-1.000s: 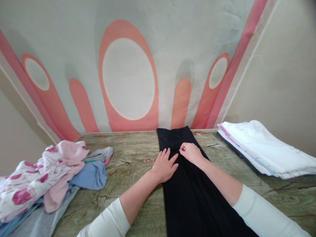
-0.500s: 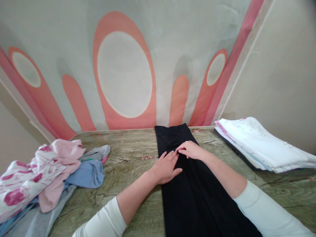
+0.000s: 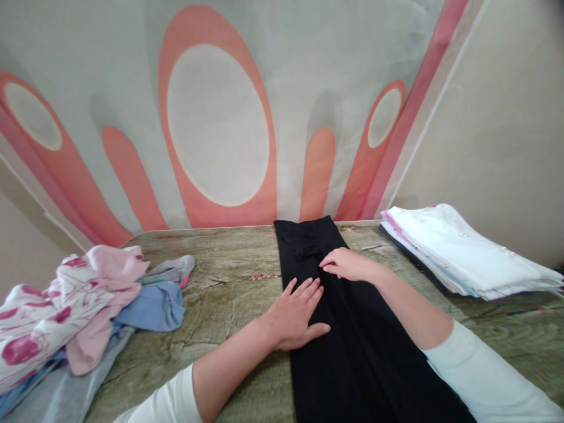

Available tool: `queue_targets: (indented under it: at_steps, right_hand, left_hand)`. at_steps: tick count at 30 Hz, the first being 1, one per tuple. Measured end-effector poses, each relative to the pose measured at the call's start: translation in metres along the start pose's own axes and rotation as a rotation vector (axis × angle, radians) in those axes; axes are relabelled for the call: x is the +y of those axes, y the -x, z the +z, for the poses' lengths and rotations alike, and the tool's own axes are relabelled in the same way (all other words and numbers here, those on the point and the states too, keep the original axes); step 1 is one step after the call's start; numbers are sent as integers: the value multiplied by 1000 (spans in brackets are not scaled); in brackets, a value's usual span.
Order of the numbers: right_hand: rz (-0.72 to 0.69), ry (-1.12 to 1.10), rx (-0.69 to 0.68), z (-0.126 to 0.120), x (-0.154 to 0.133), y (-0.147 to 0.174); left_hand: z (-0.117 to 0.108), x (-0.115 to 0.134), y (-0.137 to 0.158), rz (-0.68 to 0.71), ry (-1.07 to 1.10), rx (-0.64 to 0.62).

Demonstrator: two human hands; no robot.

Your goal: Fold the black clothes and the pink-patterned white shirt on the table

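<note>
Along the middle of the wood-patterned tabletop [image 3: 229, 305] lies a long black garment of smooth-looking cloth [image 3: 335, 382], its far end by the back edge. The left hand [image 3: 299, 314] rests spread upon it; the right hand [image 3: 346, 264] has bunched fingertips there, though whether they grip cloth I cannot tell. It should handle light, limp, slightly slippery, hardly fragile, best held by both long edges

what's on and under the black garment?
Left hand is spread on the black garment; right hand is over its upper part. Table shows alongside; whatever lies directly underneath is covered.
</note>
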State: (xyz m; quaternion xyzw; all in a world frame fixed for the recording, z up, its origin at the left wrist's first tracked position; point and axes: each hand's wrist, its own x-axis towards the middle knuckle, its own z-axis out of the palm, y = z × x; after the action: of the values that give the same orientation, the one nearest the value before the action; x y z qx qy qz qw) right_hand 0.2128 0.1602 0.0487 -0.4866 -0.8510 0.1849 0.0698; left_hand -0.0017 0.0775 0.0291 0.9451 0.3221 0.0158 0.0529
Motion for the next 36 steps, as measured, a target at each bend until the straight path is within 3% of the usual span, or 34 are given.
queue_targets:
  at_steps: [8, 15, 23, 31, 36]
  right_hand:
    - [-22, 24, 122, 1, 11, 31]
    - [-70, 34, 348, 40, 22, 75]
    - [-101, 86, 294, 59, 3, 124]
    - [-123, 13, 338, 53, -22, 129]
    - [-153, 41, 339, 56, -28, 131]
  left_hand:
    - [-8, 13, 16, 96, 78, -32]
    - [-7, 14, 15, 104, 77, -37]
    - [-11, 20, 14, 133, 133, -36]
    - [-12, 9, 5, 57, 141, 0]
    - [-10, 28, 13, 75, 106, -43]
